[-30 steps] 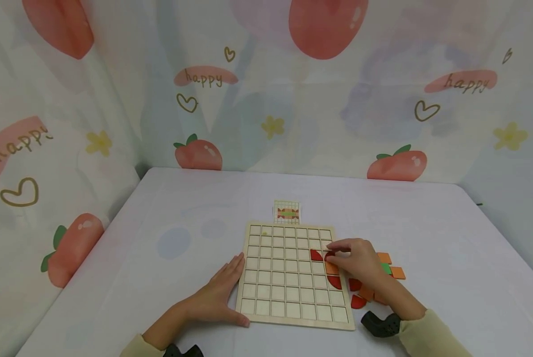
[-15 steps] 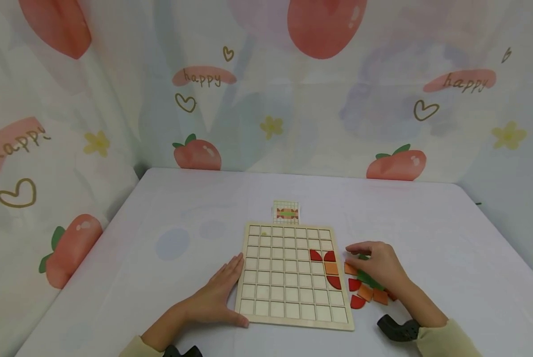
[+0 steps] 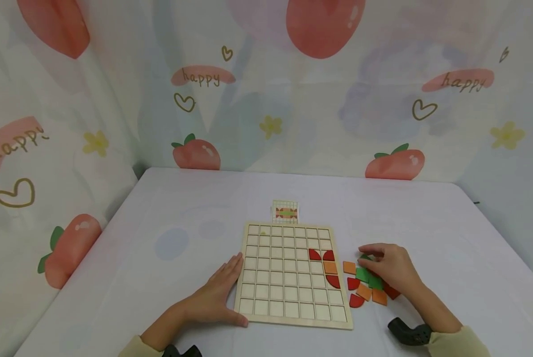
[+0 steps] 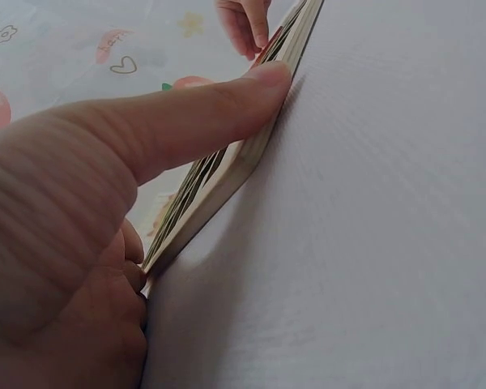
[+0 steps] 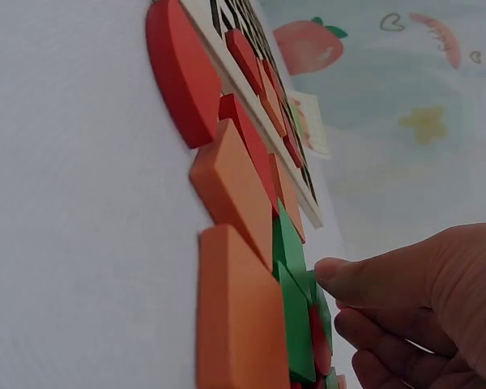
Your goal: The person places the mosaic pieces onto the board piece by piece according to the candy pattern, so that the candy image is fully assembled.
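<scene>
My left hand (image 3: 212, 300) rests against the left side of a wooden grid board (image 3: 293, 322), fingers straight. In the left wrist view its thumb (image 4: 202, 109) presses the board's near edge. Red rounded pieces (image 3: 328, 255) and an orange square tile (image 3: 330, 267) lie in cells at the board's right side. Right of the board, my right hand (image 3: 393, 267) hovers low over a loose pile, thumb and index tips apart. Its thumb tip overlaps the green tiles (image 5: 296, 324) in the right wrist view. Orange tiles (image 5: 239, 308) and red pieces (image 5: 181, 73) lie beside them.
A small pattern card (image 3: 285, 204) lies just beyond the board's far edge. White cloth (image 3: 181, 277) covers the table, and a printed fabric backdrop (image 3: 248, 109) rises behind and on the left. A black device (image 3: 409, 332) sits at my right wrist.
My right hand has left a red piece in a right-column cell and moved right to the pile, uncovering several tiles. The left hand keeps its place at the board.
</scene>
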`<state>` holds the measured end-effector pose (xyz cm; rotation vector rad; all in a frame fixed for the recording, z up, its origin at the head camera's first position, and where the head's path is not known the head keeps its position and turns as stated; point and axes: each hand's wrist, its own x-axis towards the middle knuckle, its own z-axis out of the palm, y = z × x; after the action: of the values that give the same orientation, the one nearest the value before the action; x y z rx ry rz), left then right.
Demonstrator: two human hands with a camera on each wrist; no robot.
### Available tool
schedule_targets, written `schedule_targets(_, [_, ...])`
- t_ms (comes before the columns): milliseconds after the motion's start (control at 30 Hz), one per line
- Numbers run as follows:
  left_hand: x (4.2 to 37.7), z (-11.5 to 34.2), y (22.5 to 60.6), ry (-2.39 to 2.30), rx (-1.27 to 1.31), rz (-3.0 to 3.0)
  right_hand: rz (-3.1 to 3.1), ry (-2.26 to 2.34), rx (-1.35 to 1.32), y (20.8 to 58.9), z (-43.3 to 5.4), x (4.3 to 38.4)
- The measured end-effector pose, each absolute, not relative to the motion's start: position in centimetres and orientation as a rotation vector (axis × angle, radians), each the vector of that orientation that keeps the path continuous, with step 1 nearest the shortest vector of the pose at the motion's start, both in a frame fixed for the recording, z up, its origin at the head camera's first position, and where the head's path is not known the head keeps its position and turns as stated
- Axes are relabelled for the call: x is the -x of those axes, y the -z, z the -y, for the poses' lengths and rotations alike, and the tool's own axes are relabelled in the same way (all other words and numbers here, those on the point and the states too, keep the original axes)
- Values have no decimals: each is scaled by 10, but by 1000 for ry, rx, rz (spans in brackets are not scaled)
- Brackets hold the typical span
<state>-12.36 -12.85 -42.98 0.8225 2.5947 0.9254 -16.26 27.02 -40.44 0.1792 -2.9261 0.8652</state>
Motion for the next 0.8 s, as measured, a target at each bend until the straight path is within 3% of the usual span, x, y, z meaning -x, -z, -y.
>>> schedule_targets(800, [125, 129, 431, -932, -811, -2588, 2917, -800, -221, 410, -278, 160])
